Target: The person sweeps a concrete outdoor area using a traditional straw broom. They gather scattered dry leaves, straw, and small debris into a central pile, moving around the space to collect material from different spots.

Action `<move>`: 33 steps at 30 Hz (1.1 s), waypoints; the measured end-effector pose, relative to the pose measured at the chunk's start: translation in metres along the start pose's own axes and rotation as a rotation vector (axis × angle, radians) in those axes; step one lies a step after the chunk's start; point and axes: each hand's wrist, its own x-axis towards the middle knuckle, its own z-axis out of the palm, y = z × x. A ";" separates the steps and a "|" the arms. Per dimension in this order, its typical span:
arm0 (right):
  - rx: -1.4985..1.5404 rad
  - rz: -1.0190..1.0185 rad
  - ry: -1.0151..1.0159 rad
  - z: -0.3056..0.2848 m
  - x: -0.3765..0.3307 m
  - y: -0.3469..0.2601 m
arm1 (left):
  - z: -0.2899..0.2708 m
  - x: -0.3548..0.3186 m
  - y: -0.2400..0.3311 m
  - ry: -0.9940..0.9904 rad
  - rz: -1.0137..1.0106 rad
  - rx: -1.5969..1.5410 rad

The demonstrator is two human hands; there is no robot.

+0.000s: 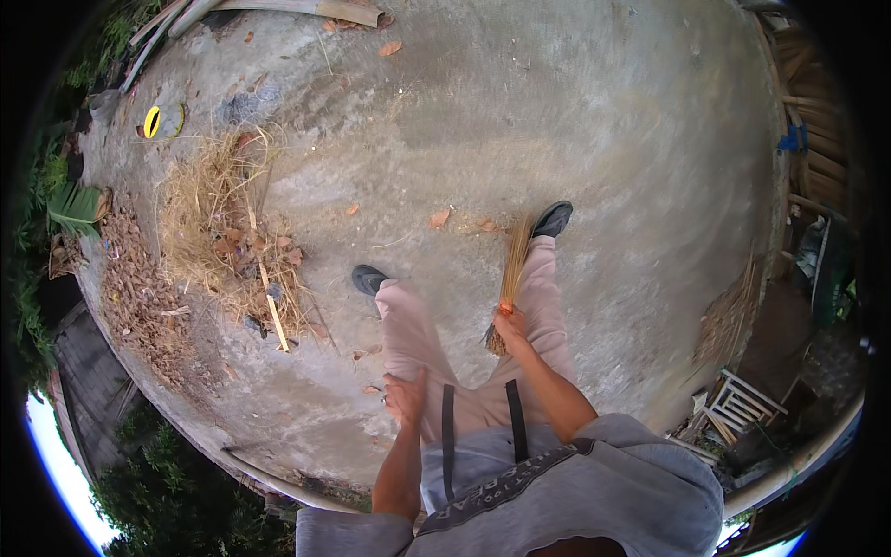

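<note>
My right hand [510, 322] is wrapped round the bound upper part of a stick broom [516, 265]. The broom's thin bristles fan forward beside my right leg, and their tips lie by my right shoe. A few brown dry leaves [440, 218] rest on the concrete just left of those tips. My left hand [405, 396] lies against my left thigh with nothing seen in it; its fingers rest on the pink trouser leg. To the left, a heap of dry straw [213, 213] with brown leaves and a pale wooden strip [271, 302] spreads over the ground.
A band of dry leaf litter [139, 288] runs along the left edge of the concrete floor [631, 121]. A yellow-rimmed round object [153, 122] lies beyond the straw. Wooden planks [306, 7] are at the far left. A white slatted rack [740, 405] stands at the right.
</note>
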 end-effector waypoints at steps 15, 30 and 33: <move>-0.115 -0.308 -0.150 0.036 -0.043 -0.047 | 0.004 0.003 -0.012 -0.029 -0.034 -0.063; -0.335 -0.616 -0.258 0.171 -0.014 -0.200 | -0.001 0.005 -0.049 -0.056 -0.094 -0.257; -0.269 -0.614 0.053 0.197 0.052 -0.214 | -0.012 0.011 -0.053 -0.037 -0.066 -0.311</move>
